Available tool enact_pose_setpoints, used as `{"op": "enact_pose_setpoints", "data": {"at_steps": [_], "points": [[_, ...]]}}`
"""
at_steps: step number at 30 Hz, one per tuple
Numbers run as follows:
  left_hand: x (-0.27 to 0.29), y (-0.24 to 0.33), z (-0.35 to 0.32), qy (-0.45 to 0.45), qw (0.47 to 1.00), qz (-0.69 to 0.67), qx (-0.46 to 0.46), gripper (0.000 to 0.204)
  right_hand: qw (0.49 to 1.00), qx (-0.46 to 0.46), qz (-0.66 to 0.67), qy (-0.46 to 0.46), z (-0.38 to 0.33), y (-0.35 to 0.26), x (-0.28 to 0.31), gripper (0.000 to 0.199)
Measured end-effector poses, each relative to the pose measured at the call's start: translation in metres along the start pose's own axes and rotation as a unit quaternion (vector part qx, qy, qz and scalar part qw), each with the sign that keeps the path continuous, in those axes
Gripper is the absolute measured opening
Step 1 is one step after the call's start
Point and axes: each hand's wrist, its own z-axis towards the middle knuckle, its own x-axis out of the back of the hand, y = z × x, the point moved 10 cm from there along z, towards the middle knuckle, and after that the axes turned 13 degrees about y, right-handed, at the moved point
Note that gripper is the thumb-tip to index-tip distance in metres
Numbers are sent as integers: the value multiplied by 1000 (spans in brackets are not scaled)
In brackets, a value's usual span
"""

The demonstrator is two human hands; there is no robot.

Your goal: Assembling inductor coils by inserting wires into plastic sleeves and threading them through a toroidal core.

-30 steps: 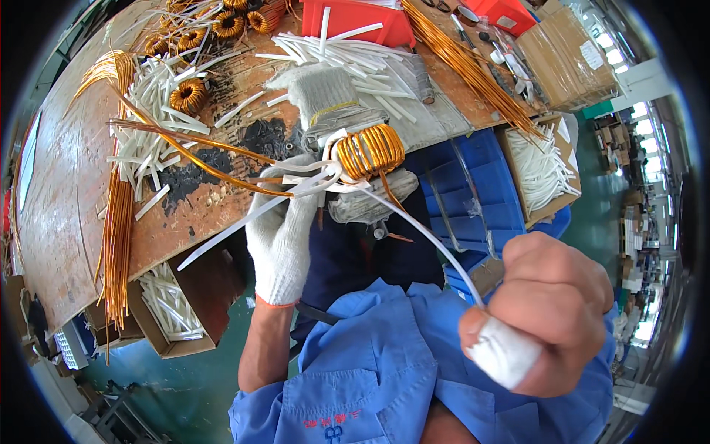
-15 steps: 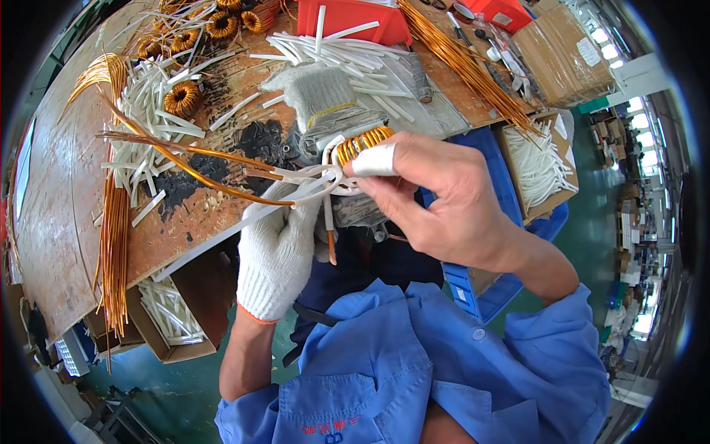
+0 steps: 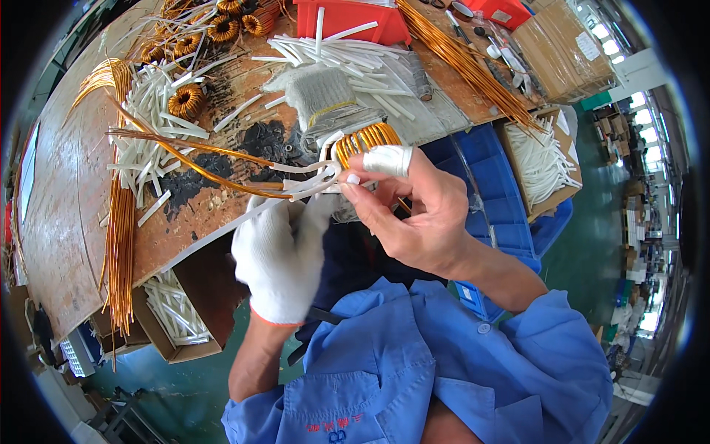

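A copper-wound ring coil (image 3: 367, 142) rests against a cloth-wrapped fixture (image 3: 322, 92) at the table's front edge. Several copper wires (image 3: 211, 169) reach left from it, with white sleeves (image 3: 299, 167) over their ends near the coil. My left hand (image 3: 279, 255), in a white knitted glove, is closed at the sleeved wires from below; its fingertips are partly hidden and slightly blurred. My bare right hand (image 3: 418, 211), white tape round its index finger, pinches a sleeved wire between thumb and index just below the coil. The taped finger lies against the windings.
Loose white sleeves (image 3: 347, 59), finished ring coils (image 3: 186, 101) and bundles of copper wire (image 3: 120, 244) lie on the worn table (image 3: 63, 222). A red bin (image 3: 351, 22) stands at the back. Boxes of white sleeves (image 3: 536, 174) and blue crates (image 3: 473, 192) are at the right.
My right hand has shifted slightly left and down, its fingers less stretched over the coil. My left hand has turned and now covers the wire end that hung below the coil.
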Motion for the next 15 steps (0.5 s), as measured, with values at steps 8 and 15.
{"op": "enact_pose_setpoints", "data": {"at_steps": [8,15], "points": [[31,45,-13,115,966,-169,-156,35,999,17,25,30,-12,12,1,26],[27,49,-6,-44,940,-330,-73,42,999,6,40,36,-17,24,2,29]]}}
